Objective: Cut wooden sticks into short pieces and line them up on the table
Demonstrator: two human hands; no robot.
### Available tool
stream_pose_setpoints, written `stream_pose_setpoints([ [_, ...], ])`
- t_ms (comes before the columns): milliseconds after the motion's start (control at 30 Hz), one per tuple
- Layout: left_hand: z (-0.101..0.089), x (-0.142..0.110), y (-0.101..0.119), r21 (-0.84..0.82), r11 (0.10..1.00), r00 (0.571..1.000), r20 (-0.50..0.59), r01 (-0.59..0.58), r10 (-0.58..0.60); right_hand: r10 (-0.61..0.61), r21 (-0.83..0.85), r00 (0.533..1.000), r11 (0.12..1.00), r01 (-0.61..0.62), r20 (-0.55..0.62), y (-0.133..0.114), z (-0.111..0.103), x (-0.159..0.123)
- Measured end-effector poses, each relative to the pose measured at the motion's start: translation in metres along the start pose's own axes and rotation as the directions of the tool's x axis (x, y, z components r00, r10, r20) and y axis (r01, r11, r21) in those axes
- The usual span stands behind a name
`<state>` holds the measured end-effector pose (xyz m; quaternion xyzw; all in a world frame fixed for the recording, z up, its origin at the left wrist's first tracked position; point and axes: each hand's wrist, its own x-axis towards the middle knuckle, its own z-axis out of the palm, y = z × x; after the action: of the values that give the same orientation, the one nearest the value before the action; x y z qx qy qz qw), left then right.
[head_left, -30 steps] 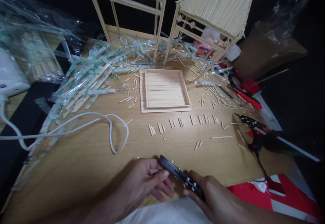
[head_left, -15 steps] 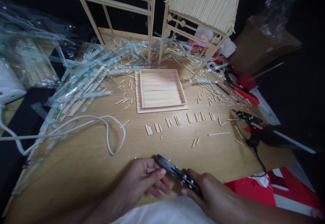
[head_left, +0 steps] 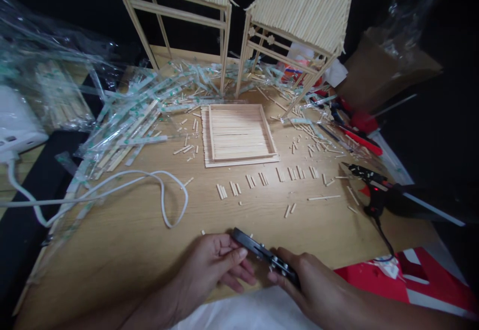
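My right hand is wrapped round the handles of a black plier-like hand cutter, which slants up and left. At the cutter's far end is my left hand, its thumb and forefinger pinched beside the jaws. Whatever sits in that pinch is hidden. Beyond the hands, short cut sticks lie in small groups across the wooden table. Farther back, a square stick frame rests on a mat of sticks laid side by side.
Two stick-built structures with slatted tops stand at the back. Clear wrappers heap up at the left. A white cable loops over the table. On the right lies a black glue gun with a red light, near red-handled tools.
The view has shifted slightly, so the scene sits a little lower and to the right. Both hands keep nearly the same pose around the cutter.
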<state>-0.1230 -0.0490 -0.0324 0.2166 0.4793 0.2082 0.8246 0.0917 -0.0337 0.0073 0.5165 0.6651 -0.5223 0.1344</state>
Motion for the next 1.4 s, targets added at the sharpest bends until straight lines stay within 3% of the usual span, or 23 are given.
stream_pose_setpoints([
  [300, -0.001, 0.002, 0.005, 0.0, 1.0, 1.0, 0.012, -0.02, 0.02, -0.048, -0.037, 0.998, 0.998, 0.046, -0.046, 0.003, 0.002, 0.001],
  [433, 0.001, -0.002, 0.007, 0.033, 0.997, 0.998, 0.009, -0.069, 0.069, -0.081, -0.029, 0.985, 0.997, 0.077, -0.152, 0.006, -0.007, 0.0],
  [533, 0.001, -0.005, 0.008, 0.231, 0.957, 0.976, -0.081, -0.177, 0.2, -0.122, -0.082, 0.941, 0.991, 0.101, -0.315, 0.002, -0.025, 0.002],
  [633, -0.003, -0.007, 0.013, 0.469, 0.831, 0.901, -0.148, -0.298, 0.407, -0.197, -0.199, 0.857, 0.973, 0.113, -0.477, 0.0, -0.042, 0.003],
  [700, -0.007, -0.007, 0.017, 0.474, 0.807, 0.864, -0.165, -0.353, 0.475, -0.207, -0.215, 0.821, 0.971, 0.105, -0.532, 0.002, -0.048, 0.001],
  [833, -0.011, -0.005, 0.02, 0.298, 0.91, 0.907, -0.221, -0.289, 0.36, -0.133, -0.18, 0.798, 0.983, 0.031, -0.587, 0.009, -0.053, 0.001],
  [933, -0.012, -0.003, 0.018, 0.318, 0.904, 0.904, -0.222, -0.286, 0.364, -0.143, -0.215, 0.717, 0.977, -0.009, -0.682, 0.004, -0.06, 0.017],
  [1033, -0.017, -0.003, 0.02, 0.494, 0.795, 0.822, -0.243, -0.351, 0.514, -0.19, -0.192, 0.691, 0.978, 0.075, -0.697, -0.016, -0.066, 0.047],
  [1100, -0.022, -0.003, 0.024, 0.682, 0.645, 0.734, -0.233, -0.345, 0.638, -0.245, -0.23, 0.701, 0.966, 0.118, -0.67, -0.034, -0.068, 0.069],
  [1200, -0.033, -0.004, 0.034, 0.91, 0.355, 0.6, -0.166, -0.212, 0.783, -0.294, -0.347, 0.697, 0.935, 0.069, -0.654, -0.056, -0.067, 0.094],
  [1267, -0.04, -0.003, 0.04, 0.975, 0.209, 0.535, -0.135, -0.078, 0.834, -0.301, -0.423, 0.695, 0.906, -0.005, -0.653, -0.063, -0.065, 0.104],
  [1333, -0.046, -0.002, 0.044, 0.991, 0.126, 0.508, -0.135, 0.053, 0.851, -0.31, -0.477, 0.7, 0.878, -0.049, -0.643, -0.065, -0.063, 0.11],
  [1400, -0.049, -0.001, 0.045, 0.985, 0.077, 0.507, -0.146, 0.156, 0.849, -0.325, -0.51, 0.711, 0.858, -0.055, -0.624, -0.063, -0.061, 0.114],
])
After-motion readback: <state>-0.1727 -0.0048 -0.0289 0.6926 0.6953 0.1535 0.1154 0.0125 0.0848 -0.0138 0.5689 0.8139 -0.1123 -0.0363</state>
